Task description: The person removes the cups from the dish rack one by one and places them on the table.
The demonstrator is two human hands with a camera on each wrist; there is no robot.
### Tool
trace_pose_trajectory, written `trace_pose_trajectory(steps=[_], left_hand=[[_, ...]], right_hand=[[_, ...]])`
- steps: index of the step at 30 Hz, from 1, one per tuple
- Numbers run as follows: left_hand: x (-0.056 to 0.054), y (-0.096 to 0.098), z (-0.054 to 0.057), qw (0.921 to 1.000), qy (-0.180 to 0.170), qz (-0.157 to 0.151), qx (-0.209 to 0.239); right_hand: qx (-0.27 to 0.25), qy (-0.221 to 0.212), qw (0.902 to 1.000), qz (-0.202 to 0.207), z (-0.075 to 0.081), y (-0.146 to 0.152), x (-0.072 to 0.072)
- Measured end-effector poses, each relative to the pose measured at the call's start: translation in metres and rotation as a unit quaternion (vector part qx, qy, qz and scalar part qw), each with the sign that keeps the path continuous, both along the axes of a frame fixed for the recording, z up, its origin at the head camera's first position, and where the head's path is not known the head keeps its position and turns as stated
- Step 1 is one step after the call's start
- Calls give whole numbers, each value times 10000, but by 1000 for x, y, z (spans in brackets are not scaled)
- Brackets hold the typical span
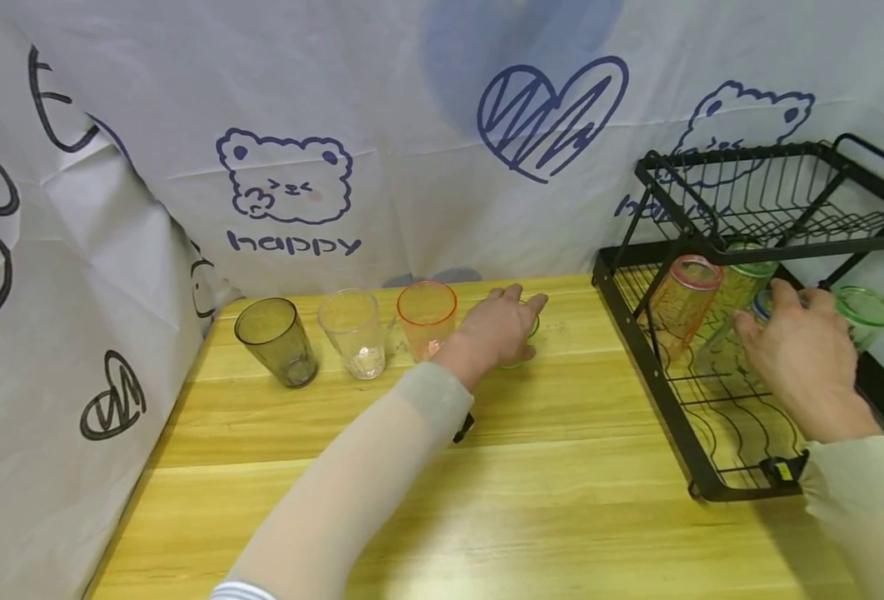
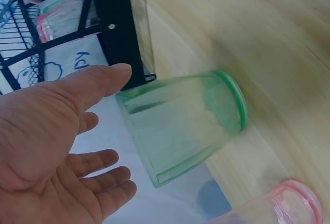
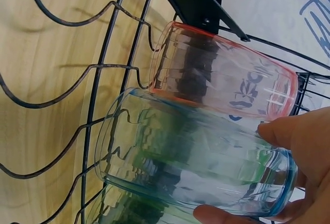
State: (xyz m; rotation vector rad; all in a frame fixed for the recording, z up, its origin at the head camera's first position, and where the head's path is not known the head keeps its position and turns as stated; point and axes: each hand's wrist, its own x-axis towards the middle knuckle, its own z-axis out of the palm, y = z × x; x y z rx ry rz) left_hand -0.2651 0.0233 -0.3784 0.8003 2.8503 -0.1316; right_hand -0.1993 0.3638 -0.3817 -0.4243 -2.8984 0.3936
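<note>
My left hand reaches over a green cup, mostly hidden behind it in the head view. In the left wrist view the thumb and fingers are spread beside that cup, with a gap and nothing gripped. An orange-rimmed clear cup stands just left of it. At the right, my right hand holds a blue-rimmed clear glass in the black dish rack, fingers and thumb round its upper end. Touching or close beside that glass is a pink-rimmed glass.
A clear cup and a smoky brown cup continue the row leftwards. Two green glasses also stand in the rack, one at the back, another at the right. The rack's upper shelf overhangs the back. A printed cloth hangs behind.
</note>
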Motion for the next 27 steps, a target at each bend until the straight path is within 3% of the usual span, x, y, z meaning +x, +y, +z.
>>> trace_pose_trajectory(steps=[6,17,27], left_hand=[[7,-3,6,9994,134,-126,304],[26,-24,23,9917,117,-299,1248],[38,-46,32,9867,227,-165,1600]], right_hand=[[-45,-2,9999,-90,1,-2,5],[-159,377,9991,-137,9,-14,20],[-172,669,9975,-150,15,-28,36]])
